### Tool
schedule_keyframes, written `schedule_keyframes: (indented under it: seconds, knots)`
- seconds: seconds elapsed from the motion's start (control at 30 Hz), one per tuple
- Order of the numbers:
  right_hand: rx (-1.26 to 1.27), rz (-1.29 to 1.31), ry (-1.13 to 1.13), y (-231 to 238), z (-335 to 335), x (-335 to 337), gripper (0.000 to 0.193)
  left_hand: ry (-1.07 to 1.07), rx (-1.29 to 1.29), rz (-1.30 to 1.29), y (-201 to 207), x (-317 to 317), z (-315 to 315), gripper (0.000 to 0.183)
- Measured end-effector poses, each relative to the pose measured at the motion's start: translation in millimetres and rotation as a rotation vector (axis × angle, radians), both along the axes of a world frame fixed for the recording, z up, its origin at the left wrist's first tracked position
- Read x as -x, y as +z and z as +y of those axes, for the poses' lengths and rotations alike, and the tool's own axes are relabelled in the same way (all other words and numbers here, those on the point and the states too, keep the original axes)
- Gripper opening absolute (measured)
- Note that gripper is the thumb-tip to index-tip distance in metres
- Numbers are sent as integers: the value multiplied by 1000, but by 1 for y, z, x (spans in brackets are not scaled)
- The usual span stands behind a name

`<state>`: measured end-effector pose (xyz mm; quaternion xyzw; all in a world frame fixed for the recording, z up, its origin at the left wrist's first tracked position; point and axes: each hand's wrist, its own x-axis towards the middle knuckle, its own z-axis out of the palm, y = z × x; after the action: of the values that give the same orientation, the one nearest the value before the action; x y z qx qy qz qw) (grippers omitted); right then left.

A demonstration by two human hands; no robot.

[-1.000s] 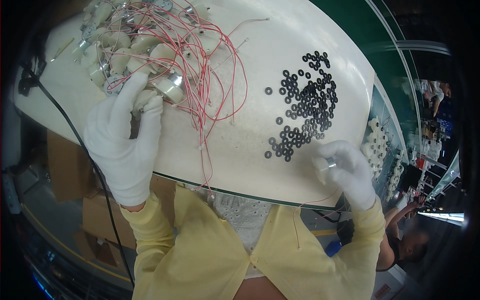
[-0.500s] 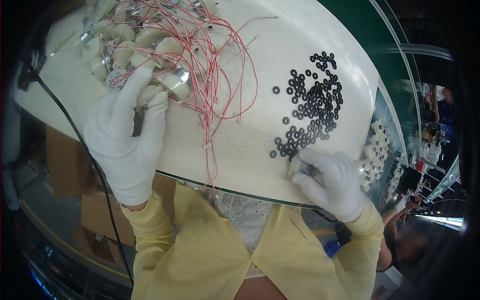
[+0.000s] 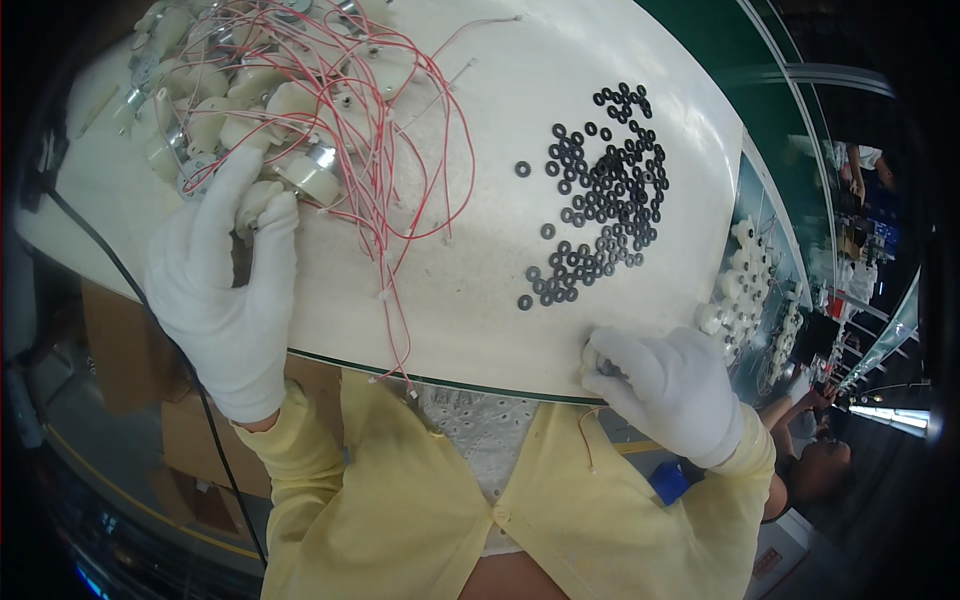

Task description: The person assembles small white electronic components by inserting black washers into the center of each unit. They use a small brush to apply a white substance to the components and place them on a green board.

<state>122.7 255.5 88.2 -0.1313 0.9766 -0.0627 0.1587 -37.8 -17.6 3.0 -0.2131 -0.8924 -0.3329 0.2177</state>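
Note:
My left hand [image 3: 215, 295], in a white glove, is closed at the front edge of a pile of small motors [image 3: 312, 178] with cream plastic caps. Between its thumb and fingers is one small motor [image 3: 262, 200], its cap partly covered. My right hand [image 3: 675, 385], also gloved, is curled round another small motor [image 3: 592, 360] near the table's front edge, and most of that part is hidden. Below it a thin wire [image 3: 588, 440] hangs past the edge. Farther off lie many black rings [image 3: 605, 190], loosely scattered and apart from the hand.
Red and white wires [image 3: 385, 200] tangle over the motors and trail to the front edge of the white table [image 3: 480, 300]. A black cable [image 3: 120, 255] runs down the left side. More white parts [image 3: 740, 285] stand on a surface at the right, where another person's arm [image 3: 790, 405] shows.
My right hand has drawn back from the black rings toward the table's front edge with the motor. My left hand keeps its hold by the pile; the whole view has shifted slightly.

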Motion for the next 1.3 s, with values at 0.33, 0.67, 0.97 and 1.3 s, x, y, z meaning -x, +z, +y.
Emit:
schedule_keyframes:
  seconds: [0.33,0.67,0.97,1.3]
  knots:
    - [247,199,-310,-24,14,-16,25,42,52,4,-2,0,-1,35]
    - [3,415,-433,-11,29,-43,40,-40,-40,-51,-4,0,0,32]
    - [393,115,-518,-20,36,-38,38,-68,26,-41,-7,0,0,36]
    - [1446,195,-1104,41,123,-212,57,-5,83,-89,-2,-1,-5,36]
